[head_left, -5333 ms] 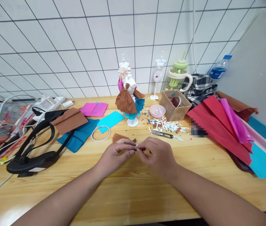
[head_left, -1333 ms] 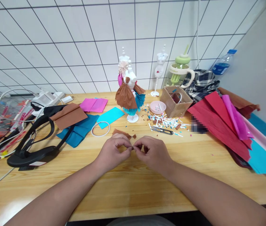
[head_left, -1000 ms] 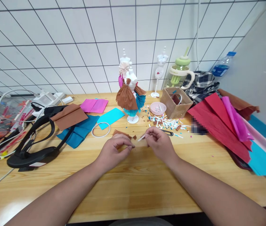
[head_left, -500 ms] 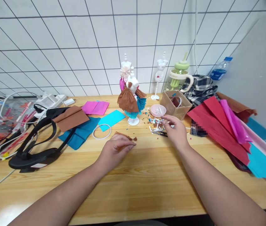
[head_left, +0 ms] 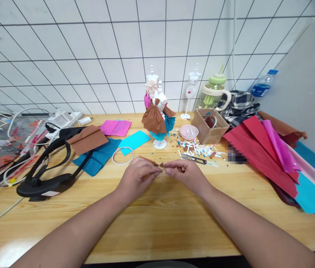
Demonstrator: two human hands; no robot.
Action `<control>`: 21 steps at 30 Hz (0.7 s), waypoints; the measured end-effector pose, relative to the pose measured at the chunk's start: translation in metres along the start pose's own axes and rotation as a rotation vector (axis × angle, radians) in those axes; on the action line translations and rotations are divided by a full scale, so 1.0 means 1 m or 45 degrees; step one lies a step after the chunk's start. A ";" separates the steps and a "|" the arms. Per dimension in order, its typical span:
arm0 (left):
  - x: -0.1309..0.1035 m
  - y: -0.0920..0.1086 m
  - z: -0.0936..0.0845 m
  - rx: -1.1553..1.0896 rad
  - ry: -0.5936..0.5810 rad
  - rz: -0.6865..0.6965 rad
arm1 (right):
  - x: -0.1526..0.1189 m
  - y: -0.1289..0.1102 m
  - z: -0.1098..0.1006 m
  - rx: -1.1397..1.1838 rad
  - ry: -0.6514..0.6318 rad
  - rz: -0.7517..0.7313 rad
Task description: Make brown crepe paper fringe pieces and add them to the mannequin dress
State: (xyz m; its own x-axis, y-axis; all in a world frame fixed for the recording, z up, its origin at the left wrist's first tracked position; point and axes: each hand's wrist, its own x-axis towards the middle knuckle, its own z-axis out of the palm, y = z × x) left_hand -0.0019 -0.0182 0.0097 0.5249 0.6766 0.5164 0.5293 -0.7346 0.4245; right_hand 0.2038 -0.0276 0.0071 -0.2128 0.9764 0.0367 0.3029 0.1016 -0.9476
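Observation:
Low over the middle of the table, my left hand is closed on a pleated piece of brown crepe paper, most of it hidden by the fingers. The fingertips of my right hand are pinched at the paper's gathered tip, meeting the left fingertips. Behind the hands stands a small white mannequin dressed in brown and teal crepe paper. Black-handled thread snips lie beyond my right hand, among white and coloured scraps. A thin white ring lies beyond my left hand.
Brown, pink and light blue paper lie left, beside a black headset strap. Rightwards are a pink bowl, a cardboard box, a green-lidded cup and red paper sheets. Another mannequin stands behind.
My right hand has moved left and nearer from beside the snips to the tip of the brown paper, uncovering the snips and scraps. My left hand keeps its hold. The view has shifted slightly.

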 end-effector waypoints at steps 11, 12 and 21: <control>-0.001 0.003 0.002 0.035 -0.075 -0.004 | 0.001 0.002 0.002 0.001 -0.068 0.126; -0.001 0.004 0.002 0.031 -0.080 -0.010 | 0.000 0.000 0.002 -0.039 -0.061 0.095; -0.002 -0.004 0.001 0.030 -0.163 -0.167 | -0.001 -0.003 -0.004 0.315 -0.183 0.055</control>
State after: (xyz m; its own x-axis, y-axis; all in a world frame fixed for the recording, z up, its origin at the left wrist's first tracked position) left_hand -0.0041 -0.0164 0.0061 0.5300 0.7687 0.3581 0.6136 -0.6391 0.4638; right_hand 0.2073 -0.0281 0.0110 -0.3396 0.9400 -0.0342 0.0822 -0.0066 -0.9966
